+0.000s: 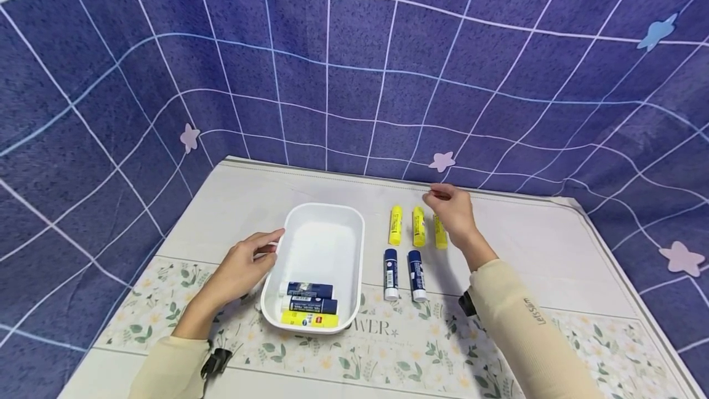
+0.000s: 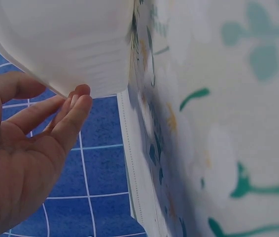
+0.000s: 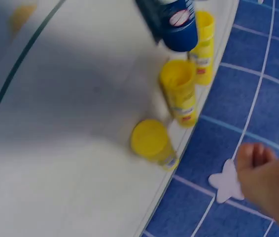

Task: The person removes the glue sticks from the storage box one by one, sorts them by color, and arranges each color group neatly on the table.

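My left hand (image 1: pixel 242 268) is at the left side of a white plastic tray (image 1: pixel 359 251), its fingertips touching the rim from outside. In the left wrist view, relaxed fingers (image 2: pixel 63 121) meet the tray's edge. Inside the tray's near end lie two navy glue sticks (image 1: pixel 312 306) and a yellow glue stick (image 1: pixel 310 319). Loosely bent and with nothing visible in its fingers, my right hand (image 1: pixel 453 211) hovers above the rightmost yellow glue stick (image 1: pixel 440 236), partly covering it. In the right wrist view, that hand (image 3: pixel 270 182) appears beyond the row of yellow sticks.
Two more yellow glue sticks (image 1: pixel 396 225) lie beside the rightmost one, right of the tray. Nearer me are two navy glue sticks with white ends (image 1: pixel 391 274). A floral cloth (image 1: pixel 388 359) covers the table. A blue gridded curtain (image 1: pixel 354 97) hangs behind the table's back edge.
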### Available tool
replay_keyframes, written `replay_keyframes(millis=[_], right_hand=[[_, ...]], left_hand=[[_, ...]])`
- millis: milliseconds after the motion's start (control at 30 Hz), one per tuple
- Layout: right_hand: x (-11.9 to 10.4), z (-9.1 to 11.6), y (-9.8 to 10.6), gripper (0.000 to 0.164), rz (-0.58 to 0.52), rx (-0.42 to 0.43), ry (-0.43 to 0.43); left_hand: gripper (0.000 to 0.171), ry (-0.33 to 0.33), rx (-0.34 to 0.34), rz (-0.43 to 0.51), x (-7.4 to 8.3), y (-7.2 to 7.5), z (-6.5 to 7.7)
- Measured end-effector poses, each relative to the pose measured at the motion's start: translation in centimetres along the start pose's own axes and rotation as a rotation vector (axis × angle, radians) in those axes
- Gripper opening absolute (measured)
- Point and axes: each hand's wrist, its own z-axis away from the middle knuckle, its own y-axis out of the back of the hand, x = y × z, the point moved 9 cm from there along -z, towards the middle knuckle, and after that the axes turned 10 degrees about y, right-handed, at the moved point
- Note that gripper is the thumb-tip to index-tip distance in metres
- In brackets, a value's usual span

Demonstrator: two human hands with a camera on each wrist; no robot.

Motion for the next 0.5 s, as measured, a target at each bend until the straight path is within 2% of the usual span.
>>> replay_keyframes(millis=[233,367,500], right_hand=[[-2.6,0.8,-4.7,0.045,-0.235,-0.303,0.08],[-3.7,1.5,-6.6,0.045,-0.296,-0.417,0.098],[-4.8,2.2,-8.3,0.045,-0.294,-0.516,0.125]], left_hand=[[0.049,-0.003,-0.003,0.004,-0.1,-0.1,-0.1],[0.05,-0.001,-0.003,0.006,-0.1,-0.1,-0.1],[0.05,0.003,-0.002,0.008,-0.2,-0.1,-0.1]])
